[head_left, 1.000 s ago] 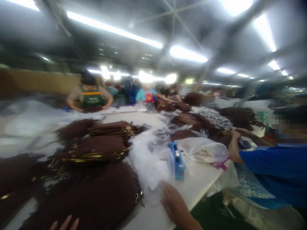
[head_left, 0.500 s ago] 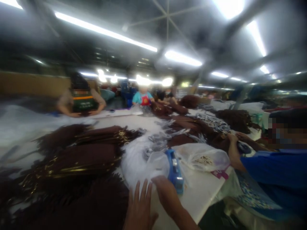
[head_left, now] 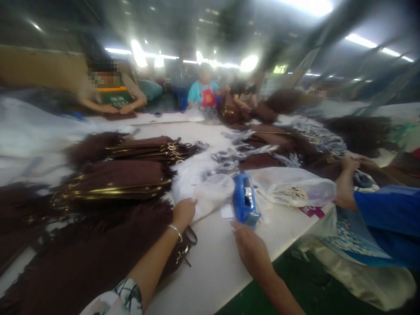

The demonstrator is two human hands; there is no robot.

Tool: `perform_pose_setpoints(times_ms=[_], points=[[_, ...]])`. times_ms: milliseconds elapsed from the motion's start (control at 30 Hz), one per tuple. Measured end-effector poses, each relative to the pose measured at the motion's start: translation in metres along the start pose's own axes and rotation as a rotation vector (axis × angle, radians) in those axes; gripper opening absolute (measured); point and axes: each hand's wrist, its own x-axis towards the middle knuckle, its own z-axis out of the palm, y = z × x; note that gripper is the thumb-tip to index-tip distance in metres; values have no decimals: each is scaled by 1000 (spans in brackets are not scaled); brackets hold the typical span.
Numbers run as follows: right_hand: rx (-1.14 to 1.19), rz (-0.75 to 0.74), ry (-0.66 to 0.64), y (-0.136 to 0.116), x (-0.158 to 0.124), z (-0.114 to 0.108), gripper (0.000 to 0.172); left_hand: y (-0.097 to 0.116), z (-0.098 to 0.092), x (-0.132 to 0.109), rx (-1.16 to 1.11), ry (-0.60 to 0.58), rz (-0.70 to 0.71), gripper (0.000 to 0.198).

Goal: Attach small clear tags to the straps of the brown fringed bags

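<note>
My left hand (head_left: 183, 214), with a bracelet at the wrist, is closed at the edge of a white, translucent plastic bag (head_left: 210, 190) and pinches it. To the right, my right hand (head_left: 250, 247) is held low over the table, fingers curled together just in front of a blue tape dispenser (head_left: 243, 197). Whether anything sits in those fingers is hidden by blur. A small white card (head_left: 227, 211) lies left of the dispenser. Stacked brown fabric bags (head_left: 121, 179) with gold-coloured zips and hardware spread left of my left hand, and dark brown fringed pieces (head_left: 98, 253) lie nearer me.
Another clear bag (head_left: 292, 188) holding small pale pieces lies right of the dispenser. A co-worker's blue sleeve (head_left: 387, 218) and hand reach in from the right. Grey straps (head_left: 318, 133) and more brown goods cover the far table. The table edge (head_left: 278, 258) runs diagonally.
My hands, which were close together with the left fingers spread, have moved apart. The left now closes on the plastic bag; the right is below the dispenser. The view has tilted down.
</note>
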Motion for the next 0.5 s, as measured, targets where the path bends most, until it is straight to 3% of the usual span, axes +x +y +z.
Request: perform_pose_setpoints(times_ms=[100,233,333,500], points=[[-128,-44,-52,-3,1,37,40,4,10,-4,15,32,14,44],[-236,12,-96,-8,13,73,49,3,17,-6,28,69,29,44],[-267,18,-122,-11,6,81,49,0,19,-4,28,93,36,43],[-282,-52,-141,-10,-17,71,50,-2,24,-3,40,134,74,41]])
